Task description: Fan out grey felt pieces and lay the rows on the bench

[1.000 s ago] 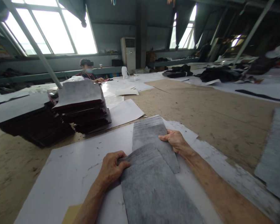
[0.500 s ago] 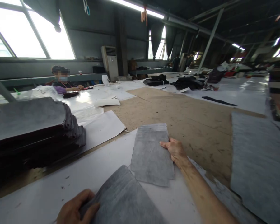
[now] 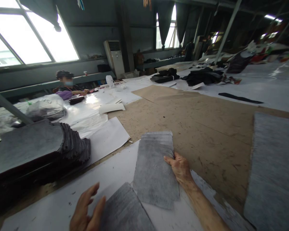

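Note:
A small stack of grey, felt-like pieces lies on white paper in front of me, its far edge fanned into thin layers. My right hand grips this stack by its right edge, thumb on top and the other fingers hidden underneath. Nearer to me is a second grey felt-like stack, cut off by the bottom of the view. Just left of it is my left hand, fingers and thumb spread apart with nothing between them.
A tall pile of grey-topped pieces stands at the left. At the right lies a large grey sheet. Brown board covers the table's middle. Across the table sits a masked person. Dark cloth heaps lie further back.
My left hand has let go of the near stack's left edge and opened. The right hand still grips its stack, whose far edge is now more fanned. The view has shifted slightly.

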`<state>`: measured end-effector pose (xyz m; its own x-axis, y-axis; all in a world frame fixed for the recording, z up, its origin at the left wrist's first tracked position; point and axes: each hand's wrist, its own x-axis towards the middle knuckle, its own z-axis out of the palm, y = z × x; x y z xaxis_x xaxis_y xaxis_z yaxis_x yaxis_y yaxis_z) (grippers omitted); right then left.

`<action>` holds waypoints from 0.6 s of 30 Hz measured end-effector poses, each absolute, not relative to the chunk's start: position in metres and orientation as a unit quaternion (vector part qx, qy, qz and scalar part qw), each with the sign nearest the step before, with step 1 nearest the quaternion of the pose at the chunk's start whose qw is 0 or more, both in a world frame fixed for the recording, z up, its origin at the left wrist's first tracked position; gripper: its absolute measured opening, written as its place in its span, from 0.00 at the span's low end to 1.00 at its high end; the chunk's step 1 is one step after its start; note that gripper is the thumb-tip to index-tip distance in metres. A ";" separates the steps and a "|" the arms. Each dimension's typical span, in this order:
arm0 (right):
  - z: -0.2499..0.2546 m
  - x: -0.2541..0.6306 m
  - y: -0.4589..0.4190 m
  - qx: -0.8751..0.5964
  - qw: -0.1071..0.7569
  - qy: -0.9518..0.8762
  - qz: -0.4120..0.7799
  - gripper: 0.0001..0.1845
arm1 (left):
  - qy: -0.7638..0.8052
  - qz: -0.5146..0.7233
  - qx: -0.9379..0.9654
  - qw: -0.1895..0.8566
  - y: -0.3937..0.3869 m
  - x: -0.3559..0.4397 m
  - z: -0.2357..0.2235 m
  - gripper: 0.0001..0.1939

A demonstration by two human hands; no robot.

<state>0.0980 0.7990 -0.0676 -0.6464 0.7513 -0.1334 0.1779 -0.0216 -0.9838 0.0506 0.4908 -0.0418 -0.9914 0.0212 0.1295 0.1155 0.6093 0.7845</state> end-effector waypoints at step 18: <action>-0.069 0.104 0.798 -0.269 0.250 -0.604 0.707 0.32 | -0.612 -0.691 -0.089 -0.374 0.651 -0.027 -0.036 0.20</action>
<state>0.1043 0.7979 -0.0692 -0.7302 0.6789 -0.0771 -0.0295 -0.1441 -0.9891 -0.0267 0.6508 -0.0364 -0.7046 0.6261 -0.3340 -0.4074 0.0285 0.9128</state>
